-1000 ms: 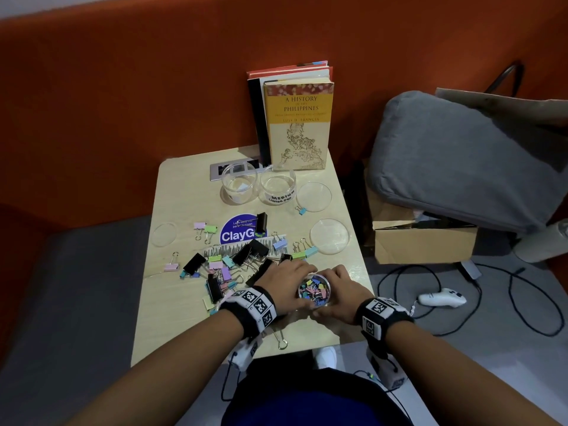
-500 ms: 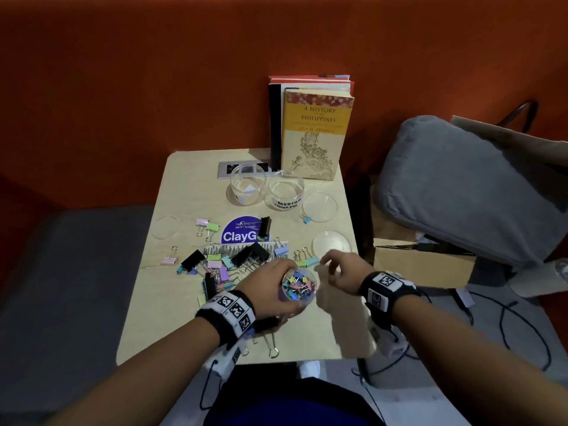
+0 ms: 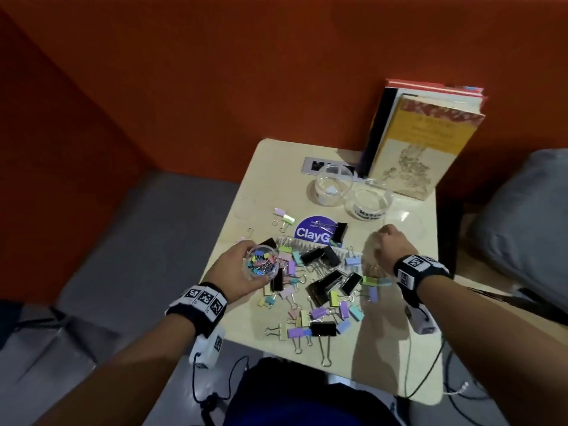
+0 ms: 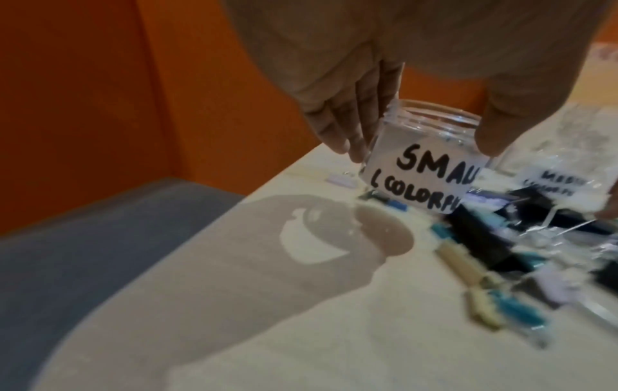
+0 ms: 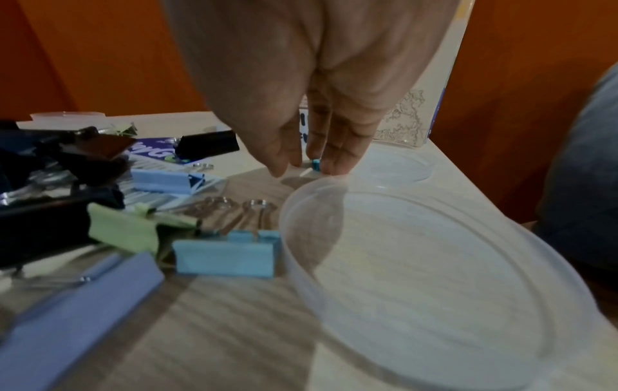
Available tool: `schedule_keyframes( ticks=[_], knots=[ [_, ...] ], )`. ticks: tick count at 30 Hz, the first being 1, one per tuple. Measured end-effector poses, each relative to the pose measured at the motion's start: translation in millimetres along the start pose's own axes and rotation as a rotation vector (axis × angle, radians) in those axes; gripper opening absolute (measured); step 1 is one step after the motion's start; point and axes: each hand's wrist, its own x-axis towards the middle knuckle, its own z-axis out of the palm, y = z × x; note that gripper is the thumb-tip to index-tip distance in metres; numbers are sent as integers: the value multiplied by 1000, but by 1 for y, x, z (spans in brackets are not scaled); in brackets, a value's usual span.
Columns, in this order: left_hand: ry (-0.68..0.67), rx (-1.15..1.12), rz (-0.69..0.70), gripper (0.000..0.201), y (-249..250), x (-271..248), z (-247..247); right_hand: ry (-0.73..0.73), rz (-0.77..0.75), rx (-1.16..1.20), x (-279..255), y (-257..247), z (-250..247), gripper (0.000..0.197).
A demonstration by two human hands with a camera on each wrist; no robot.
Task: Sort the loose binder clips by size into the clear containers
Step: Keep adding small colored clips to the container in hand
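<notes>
My left hand (image 3: 256, 264) grips a small clear jar (image 3: 261, 259) full of small coloured clips, held just above the table's left side. Its label reads "SMALL (COLORFUL" (image 4: 428, 172); fingers and thumb of that hand (image 4: 421, 145) wrap its rim. My right hand (image 5: 304, 166) reaches down with nearly straight fingers. Its fingertips touch a tiny blue clip (image 5: 315, 164) beside a clear lid (image 5: 418, 264), and the thumb stands a little apart. A pile of loose black and pastel clips (image 3: 322, 281) lies between the hands. Two empty clear jars (image 3: 333, 186) (image 3: 368, 204) stand at the back.
The beige table (image 3: 399, 348) is small, with edges close on every side. Books (image 3: 424, 142) lean on the orange wall at the back right. A second clear lid (image 5: 394, 164) lies past my right fingers. A blue sticker (image 3: 310, 232) is under the clips.
My left hand carried the small jar from the front edge up and to the left. My right hand left the jar and moved back to the tiny blue clip by the lids.
</notes>
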Motion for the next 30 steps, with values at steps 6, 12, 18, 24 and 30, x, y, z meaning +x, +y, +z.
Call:
schedule_keyframes(
  ticks=[6, 12, 18, 24, 30],
  knots=[
    [-56, 30, -114, 77, -50, 7, -6, 65, 22, -28, 5, 0, 12, 32],
    [-179, 47, -93, 68, -59, 16, -7, 96, 100, 34, 4, -10, 8, 30],
    [-267, 54, -3, 81, -62, 26, -15, 148, 183, 50, 6, -15, 10, 21],
    [-292, 93, 53, 76, -64, 41, -21, 106, 261, 31, 1, -29, 2, 21],
    [-339, 102, 104, 62, -68, 49, -27, 274, 251, 212, -21, -52, -21, 22]
  ],
)
